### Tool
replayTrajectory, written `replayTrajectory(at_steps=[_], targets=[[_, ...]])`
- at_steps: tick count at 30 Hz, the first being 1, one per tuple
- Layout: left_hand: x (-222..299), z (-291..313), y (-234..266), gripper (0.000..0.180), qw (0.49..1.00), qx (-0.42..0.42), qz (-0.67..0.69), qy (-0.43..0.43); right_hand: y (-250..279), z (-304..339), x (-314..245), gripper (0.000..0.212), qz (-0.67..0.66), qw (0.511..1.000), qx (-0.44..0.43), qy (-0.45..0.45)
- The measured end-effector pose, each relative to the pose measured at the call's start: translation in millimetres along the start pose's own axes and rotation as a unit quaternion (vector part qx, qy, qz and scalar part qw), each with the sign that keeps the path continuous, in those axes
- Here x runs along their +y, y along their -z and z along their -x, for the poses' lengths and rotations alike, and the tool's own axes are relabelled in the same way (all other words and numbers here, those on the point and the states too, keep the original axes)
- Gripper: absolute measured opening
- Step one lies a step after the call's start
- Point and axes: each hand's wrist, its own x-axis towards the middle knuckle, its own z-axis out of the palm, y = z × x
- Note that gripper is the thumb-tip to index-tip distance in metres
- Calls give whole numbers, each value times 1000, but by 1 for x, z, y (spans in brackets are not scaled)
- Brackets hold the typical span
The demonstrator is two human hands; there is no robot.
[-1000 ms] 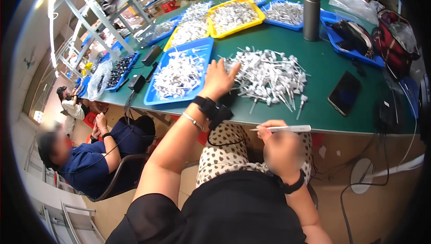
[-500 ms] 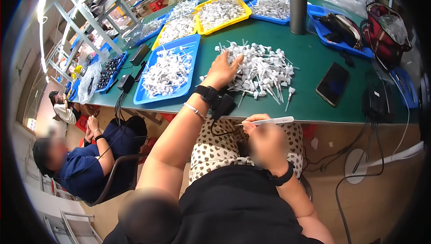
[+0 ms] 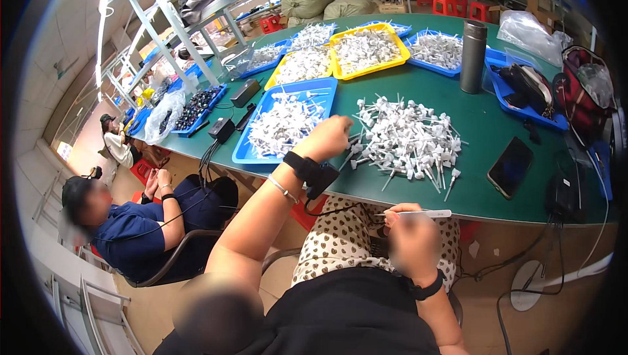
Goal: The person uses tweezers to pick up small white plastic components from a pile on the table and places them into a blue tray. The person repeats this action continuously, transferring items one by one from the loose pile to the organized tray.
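A loose heap of small white plastic parts with thin stems (image 3: 409,136) lies on the green table in front of me. My left hand (image 3: 329,138) is at the heap's left edge, beside the blue tray (image 3: 239,153) of similar parts. Its fingers are drawn together, and whatever is between them is hidden or too small to name. Low at the table's front edge, over my lap, my right hand (image 3: 413,240) is closed around pale tweezers (image 3: 432,214). Part of that hand is blurred.
Yellow trays (image 3: 399,61) and other blue trays of white parts stand farther back. To the right are a grey metal bottle (image 3: 473,57), a phone (image 3: 510,167) and bags. Black adapters (image 3: 221,129) with cables lie on the left, where another person (image 3: 140,227) sits.
My left hand has come off the heap to its left edge, and its spread fingers have closed. The right hand still holds the tweezers over my lap. The view has shifted.
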Motion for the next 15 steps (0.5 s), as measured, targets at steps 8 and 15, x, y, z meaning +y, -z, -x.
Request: replayTrajectory(at_steps=[8, 15], targets=[[-16, 27, -28, 25, 983, 63, -134, -110, -2, 3, -2, 14, 39, 998, -31, 25], [-20, 44, -27, 31, 967, 232, 52, -93, -5, 7, -3, 15, 47, 997, -62, -9]])
